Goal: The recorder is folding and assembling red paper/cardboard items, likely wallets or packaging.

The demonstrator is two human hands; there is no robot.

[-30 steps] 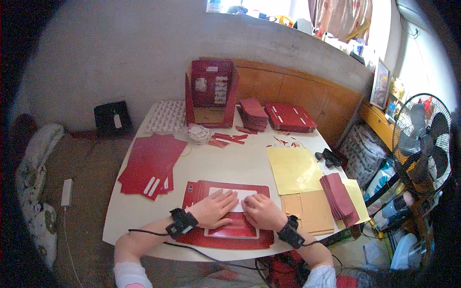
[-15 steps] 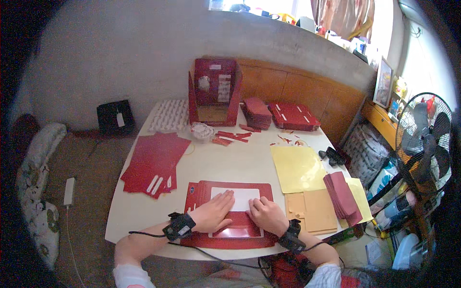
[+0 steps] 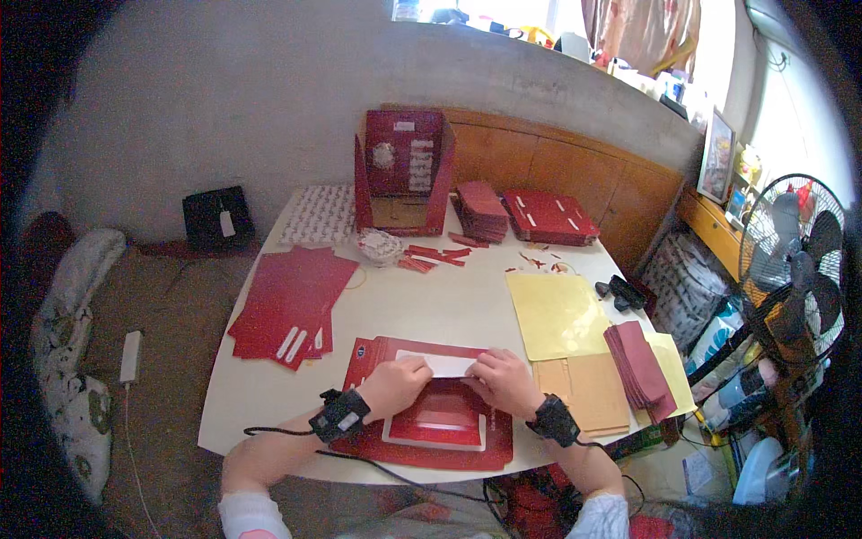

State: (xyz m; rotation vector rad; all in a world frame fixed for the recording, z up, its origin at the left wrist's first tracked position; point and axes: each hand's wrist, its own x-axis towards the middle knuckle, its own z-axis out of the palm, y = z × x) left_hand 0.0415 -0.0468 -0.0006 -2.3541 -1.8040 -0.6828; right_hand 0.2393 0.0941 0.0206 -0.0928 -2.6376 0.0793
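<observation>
Pinching opposite ends of a white rectangular paper strip [image 3: 448, 366] with curled, nearly closed fingers of left hand [image 3: 393, 390] and right hand [image 3: 505, 382]. Located over a flat dark-red cardboard sheet [image 3: 499, 449] near the front edge of the white bench [image 3: 431, 305]. Oriented lengthwise left to right, white face showing. Apparently already positioned; not yet released

Two hands [image 3: 395, 390] and two black wrist bands [image 3: 340, 416] are seen. One fan [image 3: 796, 262], one worktop [image 3: 431, 310], one tall red box [image 3: 393, 181] and two yellow sheets [image 3: 557, 316] are counted.

Wht strip [image 3: 449, 366] tilts abv wht-edged red card [image 3: 437, 425]
</observation>
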